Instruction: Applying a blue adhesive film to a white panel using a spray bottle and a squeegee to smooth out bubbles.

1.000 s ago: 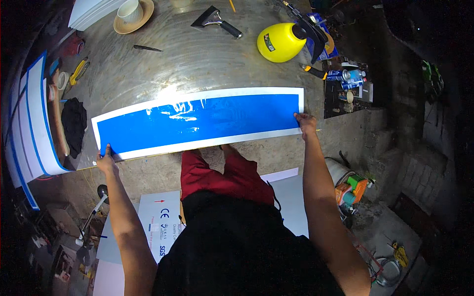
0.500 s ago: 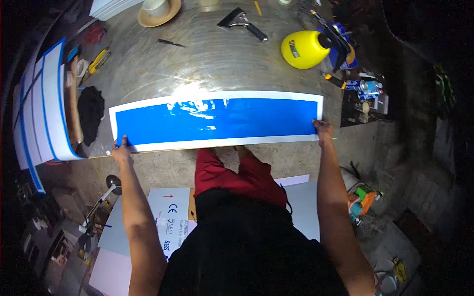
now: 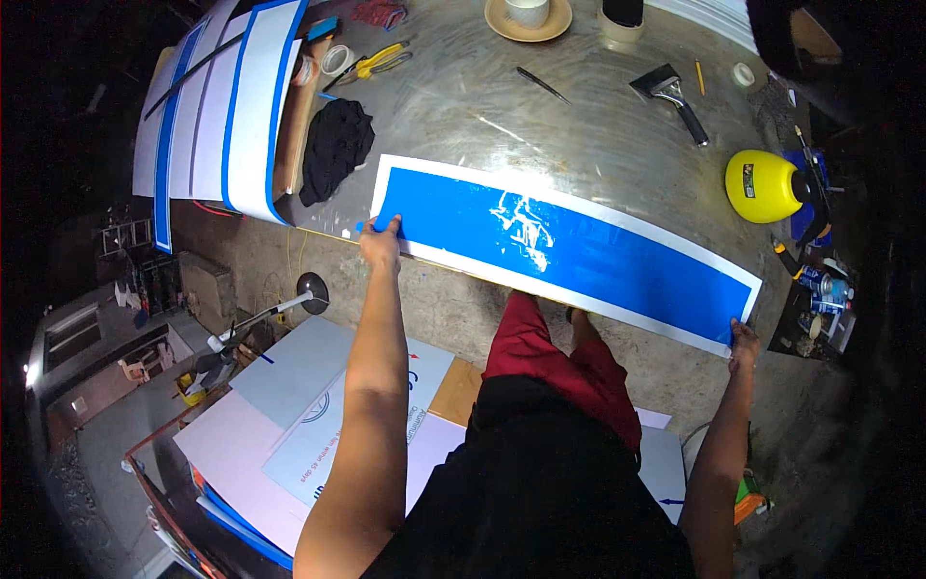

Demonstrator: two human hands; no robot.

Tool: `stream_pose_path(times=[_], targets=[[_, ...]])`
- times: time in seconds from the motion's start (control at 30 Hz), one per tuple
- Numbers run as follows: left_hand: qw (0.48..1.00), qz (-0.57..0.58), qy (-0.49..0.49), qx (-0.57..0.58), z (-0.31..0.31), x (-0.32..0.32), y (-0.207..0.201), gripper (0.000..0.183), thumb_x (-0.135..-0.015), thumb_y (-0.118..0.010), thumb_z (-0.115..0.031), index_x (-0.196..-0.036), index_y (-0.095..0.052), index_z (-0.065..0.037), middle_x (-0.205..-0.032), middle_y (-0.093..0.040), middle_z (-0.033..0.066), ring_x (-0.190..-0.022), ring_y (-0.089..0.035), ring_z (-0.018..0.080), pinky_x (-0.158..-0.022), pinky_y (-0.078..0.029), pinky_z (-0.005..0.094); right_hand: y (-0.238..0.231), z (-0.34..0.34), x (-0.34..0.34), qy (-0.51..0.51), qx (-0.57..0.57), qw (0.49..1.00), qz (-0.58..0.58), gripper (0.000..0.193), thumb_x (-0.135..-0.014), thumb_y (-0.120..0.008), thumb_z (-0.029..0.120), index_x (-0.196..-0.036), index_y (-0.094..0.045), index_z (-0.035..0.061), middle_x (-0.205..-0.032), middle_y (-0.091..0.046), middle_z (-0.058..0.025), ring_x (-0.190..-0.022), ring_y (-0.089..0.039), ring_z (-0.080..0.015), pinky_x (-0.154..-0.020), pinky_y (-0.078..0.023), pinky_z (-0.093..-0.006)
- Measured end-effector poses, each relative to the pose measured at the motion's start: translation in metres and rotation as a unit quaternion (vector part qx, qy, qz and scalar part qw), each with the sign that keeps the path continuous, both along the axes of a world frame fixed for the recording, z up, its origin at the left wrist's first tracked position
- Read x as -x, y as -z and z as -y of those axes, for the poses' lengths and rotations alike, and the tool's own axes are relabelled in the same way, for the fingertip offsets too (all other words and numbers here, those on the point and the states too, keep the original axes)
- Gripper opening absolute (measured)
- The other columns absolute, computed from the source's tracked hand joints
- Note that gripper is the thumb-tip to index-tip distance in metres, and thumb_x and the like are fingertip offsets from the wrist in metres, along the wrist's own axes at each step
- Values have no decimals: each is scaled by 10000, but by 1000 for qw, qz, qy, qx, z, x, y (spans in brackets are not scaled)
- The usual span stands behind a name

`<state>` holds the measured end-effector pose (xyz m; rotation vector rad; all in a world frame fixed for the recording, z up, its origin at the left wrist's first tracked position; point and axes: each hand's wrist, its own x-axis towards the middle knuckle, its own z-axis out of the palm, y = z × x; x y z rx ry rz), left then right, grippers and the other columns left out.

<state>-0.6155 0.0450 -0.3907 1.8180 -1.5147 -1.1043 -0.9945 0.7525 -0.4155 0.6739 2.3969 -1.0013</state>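
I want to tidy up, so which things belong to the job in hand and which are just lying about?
In the job: blue white-bordered sheet; left hand and right hand holding it; tabletop beneath.

Apparently lying about, untouched: black cloth; pencil; squeegee; yellow spray bottle. The last two might yet serve.

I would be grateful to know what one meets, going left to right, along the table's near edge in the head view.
White flat panels edged in blue, crumpled black cloth, left hand, glossy blue rectangular sheet with a white border (placed by its middle), right hand.
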Motion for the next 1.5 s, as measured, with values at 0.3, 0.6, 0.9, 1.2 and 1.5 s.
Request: stream_pose_path(times=[0.3, 0.6, 0.9, 1.2, 1.5], targets=[[1000, -4, -9, -12, 2, -4, 4, 371, -765, -858, -85, -1039, -639, 35, -933, -708, 129, -797, -651, 199, -745, -538, 338, -4, -5, -1, -50, 79, 995, -28, 451, -896, -769, 312, -1128, -671, -62, -1072, -684, -116, -971, -620, -215, -892, -477, -337], [999, 26, 4, -21, 10, -5, 6, 406, -755, -860, -79, -1063, -624, 42, -957, -713, 151, -803, -674, 224, -741, -554, 356, 5, 1, 0, -37, 0, 999, -38, 352, -872, -797, 283, -1013, -708, -27, -954, -667, -57, -876, -595, -189, -854, -466, -326], [999, 45, 8, 6, 16, -14, 33, 461, -723, -888, -141, -1080, -665, 46, -986, -720, 162, -829, -686, 246, -776, -558, 371, 6, 1, -5, 22, 13, 999, -47, 414, -834, -836, 276, -1103, -706, -11, -921, -679, -36, -816, -599, -153, -792, -481, -327], [993, 15, 96, -65, 35, -25, 57, 465, -775, -867, -278, -1095, -675, -1, -834, -708, 93, -671, -638, 173, -602, -534, 324, 2, -9, -18, -23, 38, 997, -64, 364, -835, -828, 274, -1088, -741, 29, -981, -723, -66, -845, -634, -172, -721, -501, -323], [996, 49, 53, -43, 56, -41, 59, 449, -789, -869, -242, -1099, -671, 15, -978, -732, 111, -804, -687, 210, -728, -558, 350, -24, 42, -15, 13, -19, 999, -34, 403, -846, -820, 225, -1082, -694, -77, -928, -716, -88, -796, -635, -159, -741, -511, -300]])
